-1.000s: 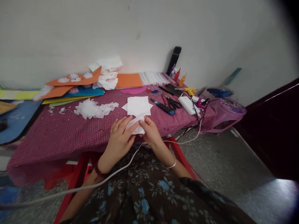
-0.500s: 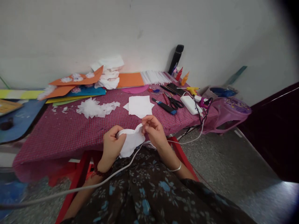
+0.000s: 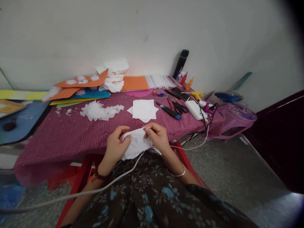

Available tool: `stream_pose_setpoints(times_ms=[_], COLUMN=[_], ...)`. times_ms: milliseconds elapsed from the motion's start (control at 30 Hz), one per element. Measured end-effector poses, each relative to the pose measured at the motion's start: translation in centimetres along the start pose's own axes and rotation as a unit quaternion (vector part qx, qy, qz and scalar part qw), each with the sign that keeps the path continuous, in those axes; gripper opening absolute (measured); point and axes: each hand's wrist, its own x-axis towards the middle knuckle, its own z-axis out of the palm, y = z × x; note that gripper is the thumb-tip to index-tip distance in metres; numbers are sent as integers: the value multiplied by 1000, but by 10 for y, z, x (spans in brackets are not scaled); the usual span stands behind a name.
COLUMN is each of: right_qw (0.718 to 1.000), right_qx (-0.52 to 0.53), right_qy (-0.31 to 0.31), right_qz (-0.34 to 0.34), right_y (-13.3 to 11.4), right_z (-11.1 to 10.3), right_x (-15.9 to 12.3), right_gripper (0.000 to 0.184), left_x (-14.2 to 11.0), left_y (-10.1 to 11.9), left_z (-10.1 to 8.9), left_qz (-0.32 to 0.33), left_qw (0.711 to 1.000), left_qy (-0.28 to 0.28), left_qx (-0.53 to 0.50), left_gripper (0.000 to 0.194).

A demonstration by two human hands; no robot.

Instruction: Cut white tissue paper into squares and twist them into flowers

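A sheet of thin white tissue paper [image 3: 136, 143] hangs between both my hands, just above the near edge of the table covered in red checked cloth [image 3: 71, 133]. My left hand [image 3: 116, 145] pinches its left upper edge with closed fingers. At its right upper edge, my right hand [image 3: 157, 136] pinches it too. A small stack of white paper squares [image 3: 143, 110] lies on the cloth just beyond my hands. Left of that stack sits a heap of cut white paper pieces [image 3: 98, 110].
Scissors [image 3: 178, 107], a blue and black cutter [image 3: 169, 110], a white power bank [image 3: 195, 109], glue bottles [image 3: 186, 80] and a black flask [image 3: 180, 63] lie at the right end. Coloured card sheets [image 3: 78, 91] and crumpled paper [image 3: 113, 76] lie by the wall. A white cable [image 3: 95, 190] crosses my lap.
My hands lifted the tissue paper off the table's edge and drew it toward my body. It has opened out from a narrow fold into a wider sheet held between both hands.
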Motion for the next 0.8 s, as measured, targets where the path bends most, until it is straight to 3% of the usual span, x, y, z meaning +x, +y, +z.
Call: stream_pose_setpoints(times_ms=[67,100,167,267,400,600,667,800], right_qw=[999,999,996,993,994,993,994,992], right_qx=[-22,-36,-63,-86,-81,41,59,109], right_qy=[-14,-20,-24,-22,-10,107,87,-45], right_qz=[-23,-35,-58,-75,-79,-27,-17,35], right_y=[-2,-3,-4,-4,0,1,-1,-4], right_z=[-1,-1,0,1,-2,-15,-13,6], right_x=[1,1,0,0,2,7,4,-6], right_gripper=[16,16,13,11,12,8,9,18], left_x=[2,2,0,-4,-6,-2,-3,-6], left_y=[2,4,6,7,3,2,2,1], left_z=[1,2,3,3,0,-7,-6,-1], left_qz=[59,79,88,34,-15,-75,-72,0], left_qw=[998,996,994,998,999,994,994,999], left_qy=[-11,-16,-32,-49,-32,10,27,37], left_qx=[34,44,48,21,-8,-80,-84,-6], left_gripper=[44,47,32,7,9,15,15,9])
